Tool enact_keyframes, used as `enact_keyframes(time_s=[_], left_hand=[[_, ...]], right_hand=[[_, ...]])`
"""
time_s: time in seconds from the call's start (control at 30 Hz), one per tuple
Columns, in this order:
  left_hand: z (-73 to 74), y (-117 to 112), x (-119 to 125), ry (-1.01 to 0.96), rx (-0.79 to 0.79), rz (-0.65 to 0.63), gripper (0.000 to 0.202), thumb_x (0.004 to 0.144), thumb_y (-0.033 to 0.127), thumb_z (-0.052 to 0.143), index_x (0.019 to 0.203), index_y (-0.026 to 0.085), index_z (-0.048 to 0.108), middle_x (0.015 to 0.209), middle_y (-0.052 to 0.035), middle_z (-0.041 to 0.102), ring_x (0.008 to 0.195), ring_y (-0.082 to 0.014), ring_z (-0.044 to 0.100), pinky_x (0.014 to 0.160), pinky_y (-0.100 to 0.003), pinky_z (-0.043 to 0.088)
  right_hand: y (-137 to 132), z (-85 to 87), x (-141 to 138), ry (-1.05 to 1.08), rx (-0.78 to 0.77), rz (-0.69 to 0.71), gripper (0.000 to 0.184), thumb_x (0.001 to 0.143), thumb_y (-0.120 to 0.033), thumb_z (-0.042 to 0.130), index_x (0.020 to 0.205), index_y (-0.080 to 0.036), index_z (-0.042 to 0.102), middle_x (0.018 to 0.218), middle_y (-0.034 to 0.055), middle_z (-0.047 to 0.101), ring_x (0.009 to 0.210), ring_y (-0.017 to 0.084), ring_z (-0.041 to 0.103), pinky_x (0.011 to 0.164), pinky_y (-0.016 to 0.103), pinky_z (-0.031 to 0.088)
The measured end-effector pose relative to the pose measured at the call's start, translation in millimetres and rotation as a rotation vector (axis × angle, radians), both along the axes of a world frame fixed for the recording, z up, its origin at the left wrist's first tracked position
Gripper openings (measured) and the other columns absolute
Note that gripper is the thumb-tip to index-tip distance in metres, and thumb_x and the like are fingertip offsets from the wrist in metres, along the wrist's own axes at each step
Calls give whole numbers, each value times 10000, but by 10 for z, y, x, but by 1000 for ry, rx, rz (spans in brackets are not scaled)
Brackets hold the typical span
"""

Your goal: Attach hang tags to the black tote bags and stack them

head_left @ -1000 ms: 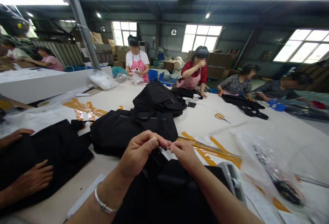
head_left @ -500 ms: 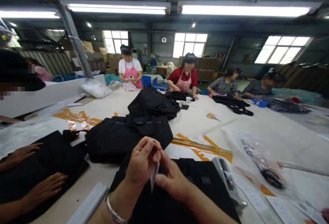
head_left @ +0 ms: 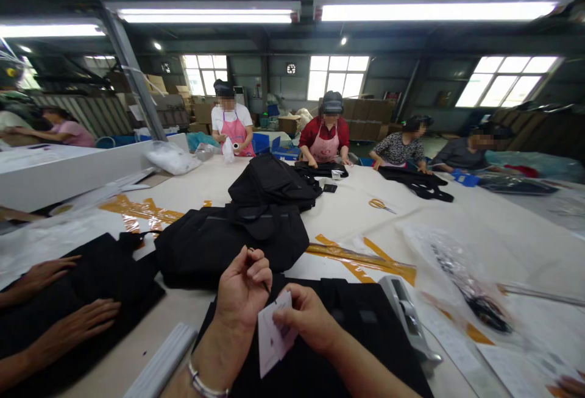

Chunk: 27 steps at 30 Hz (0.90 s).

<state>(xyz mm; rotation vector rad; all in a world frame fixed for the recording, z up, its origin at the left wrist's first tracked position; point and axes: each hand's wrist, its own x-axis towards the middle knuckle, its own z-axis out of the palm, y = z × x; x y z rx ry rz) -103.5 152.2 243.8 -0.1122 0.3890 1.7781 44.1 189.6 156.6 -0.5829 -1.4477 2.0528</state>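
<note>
left hand (head_left: 242,288): I see its fingers curled tight, pinching a thin dark string (head_left: 266,287).
right hand (head_left: 307,320): thumb and fingers pinch the white tag (head_left: 273,342) at its top edge.
white tag: hangs between both hands, over the black bag (head_left: 361,319) on the table (head_left: 457,227).
nearby: a co-worker's hand (head_left: 77,325) lies flat on black fabric (head_left: 109,276), far left.

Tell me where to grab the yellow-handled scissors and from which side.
Take the scissors by the yellow handle loops at their left end, coming from above: they lie flat on the white table with blades pointing right, nothing close around them.
</note>
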Motion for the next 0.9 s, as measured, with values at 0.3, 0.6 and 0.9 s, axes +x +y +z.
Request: enact_keyframes(time_s=[0.3,0.6,0.9], left_hand=[[-989,-553,-408,1096,-516,-181,356,754,507,751,770,171,633,817,-48,704,776,-194,665,673,-282,533],[-1479,-844,-504,1506,-564,-574,487,847,644,546,1039,207,639,963,-67,715,881,-246,675,718,-334,526],[-1280,-238,-472,2472,-292,-326,487,899,293,504,1349,112,540,1308,-201,628,1222,-343,581,1045,-512,455]], right_hand=[[-395,-359,220,-358,21,-121,311,793,-468,652,740,-179,549,671,-29,515,642,120,456,589,249,362],[-571,-611,428,-627,186,-34,230,850,-386,552,760,-174,557,693,-33,483,663,121,437,590,252,341],[-682,652,504,-690,413,316,274,905,-428,581,1133,-327,695,1104,4,718,994,173,667,817,215,473]])
